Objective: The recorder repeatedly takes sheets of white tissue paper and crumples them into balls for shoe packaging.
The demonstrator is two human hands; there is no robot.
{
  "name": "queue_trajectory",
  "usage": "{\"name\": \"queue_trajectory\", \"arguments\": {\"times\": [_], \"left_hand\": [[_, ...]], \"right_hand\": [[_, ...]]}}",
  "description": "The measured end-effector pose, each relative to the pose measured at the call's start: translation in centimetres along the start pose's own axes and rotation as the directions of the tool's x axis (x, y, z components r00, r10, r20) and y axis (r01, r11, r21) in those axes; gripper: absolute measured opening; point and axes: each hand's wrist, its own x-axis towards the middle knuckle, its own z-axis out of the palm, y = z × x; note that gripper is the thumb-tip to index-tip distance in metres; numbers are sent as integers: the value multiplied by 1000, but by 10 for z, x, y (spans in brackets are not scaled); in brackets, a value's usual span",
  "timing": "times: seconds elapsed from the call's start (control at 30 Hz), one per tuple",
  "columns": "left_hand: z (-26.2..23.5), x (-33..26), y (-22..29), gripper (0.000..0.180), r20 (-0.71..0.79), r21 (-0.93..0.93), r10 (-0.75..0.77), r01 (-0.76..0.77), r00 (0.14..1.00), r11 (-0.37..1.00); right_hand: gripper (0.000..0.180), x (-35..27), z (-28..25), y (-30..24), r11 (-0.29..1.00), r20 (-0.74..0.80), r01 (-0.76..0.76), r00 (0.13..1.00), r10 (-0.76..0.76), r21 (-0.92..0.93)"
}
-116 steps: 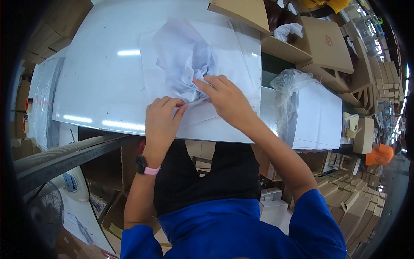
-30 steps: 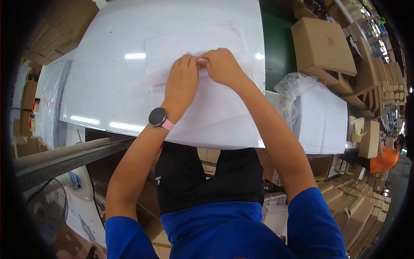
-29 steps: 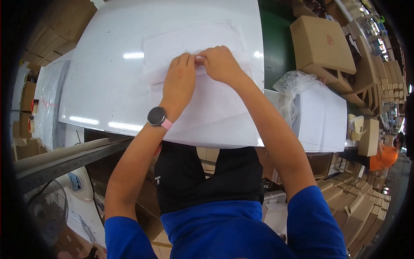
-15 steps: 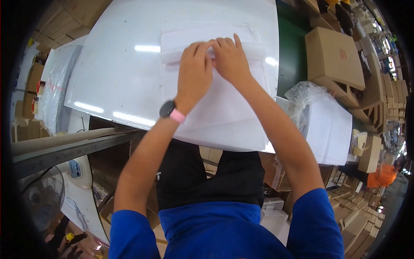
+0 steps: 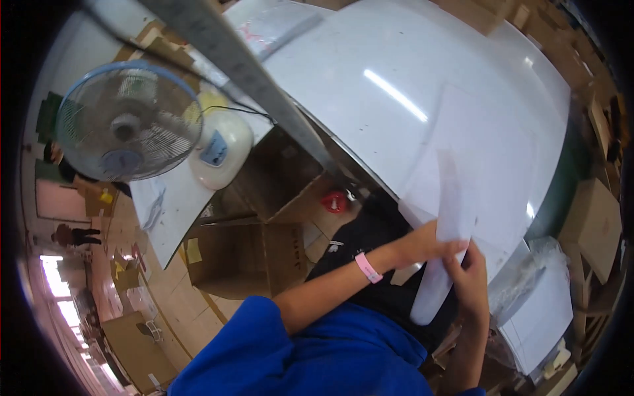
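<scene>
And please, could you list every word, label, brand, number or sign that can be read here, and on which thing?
None reads clearly enough to quote.
Fan: blue panel and round badge, too blurred.
Cardboard box: dark print, too blurred.
Black trousers: white mark, too small.
Clear plastic wrap: red marks, unreadable.
White paper roll: no print seen.

No legible print (box lettering (image 5: 297,249) blurry)

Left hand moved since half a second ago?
Yes: the left hand has come toward the person's body, from well over the white table to about its near edge.
</scene>
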Motion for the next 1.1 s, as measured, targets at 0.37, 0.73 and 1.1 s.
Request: {"name": "queue_trajectory", "arguments": {"times": [0.37,0.73,1.1], "left_hand": [[16,-62,36,63,-128,-549,-363,239,923,801],[28,-102,26,42,-96,-514,-400,299,911,804],[83,-115,-2,72,-84,-320,-312,271,946,908]], "right_hand": [[71,-88,7,17,783,-135,270,903,-408,-561],[42,-133,74,-41,333,368,675,675,-639,-659],[24,-122,63,8,663,-70,540,746,-662,-518]]}}
